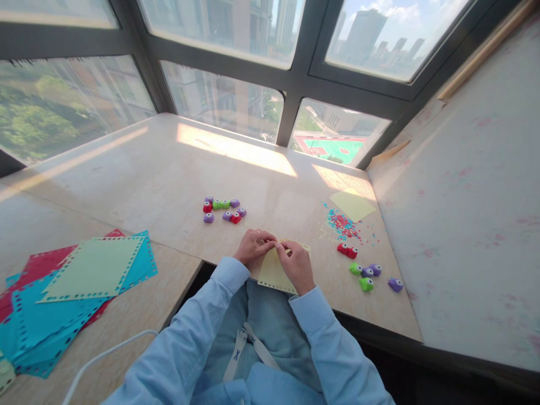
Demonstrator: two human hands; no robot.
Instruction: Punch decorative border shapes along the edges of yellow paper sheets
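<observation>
A pale yellow sheet of paper (pixel 270 271), with small holes punched along its lower edge, hangs over the table's front edge above my lap. My left hand (pixel 255 246) is closed at the sheet's upper left, thumb and fingers pinched together. From the other side, my right hand (pixel 296 264) pinches near the sheet's top edge, its fingertips meeting those of the left. Whether anything small sits between the fingertips is hidden. Beyond the hands stand several small purple, red and green craft punches (pixel 221 205) with round white tops.
Punched green, blue and red sheets (pixel 97 264) lie stacked at the left, near a white cable (pixel 105 351). On the right are coloured paper bits (pixel 342 223), a plain yellow sheet (pixel 353 203), red punches (pixel 347 250) and several green and purple ones (pixel 367 271). Windows and a wall (pixel 464 214) border the table.
</observation>
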